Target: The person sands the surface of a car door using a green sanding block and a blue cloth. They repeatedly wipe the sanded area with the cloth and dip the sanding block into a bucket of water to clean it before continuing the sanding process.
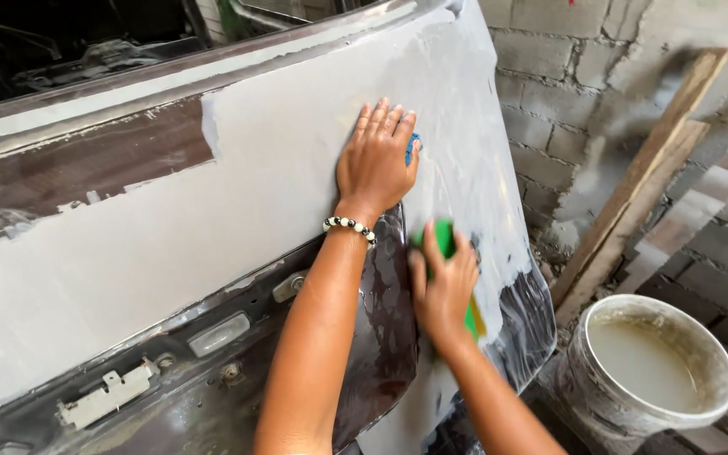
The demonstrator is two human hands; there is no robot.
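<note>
A car rear panel (170, 219) coated in grey-white filler fills most of the view, with dark brown paint showing at the left and below. My left hand (377, 160) lies flat on the filler, fingers together, pressing a small blue piece (413, 145) that peeks out under the fingers. A beaded bracelet (349, 226) circles that wrist. Lower and to the right, my right hand (441, 286) grips a green sponge (446, 240) with a yellow edge against the wet panel.
A white bucket (722, 396) of cloudy water stands on the floor at the lower right. Wooden planks (642, 177) lean against a grey block wall (549, 76). A licence-plate recess with lamps and clips (212, 333) sits low on the panel.
</note>
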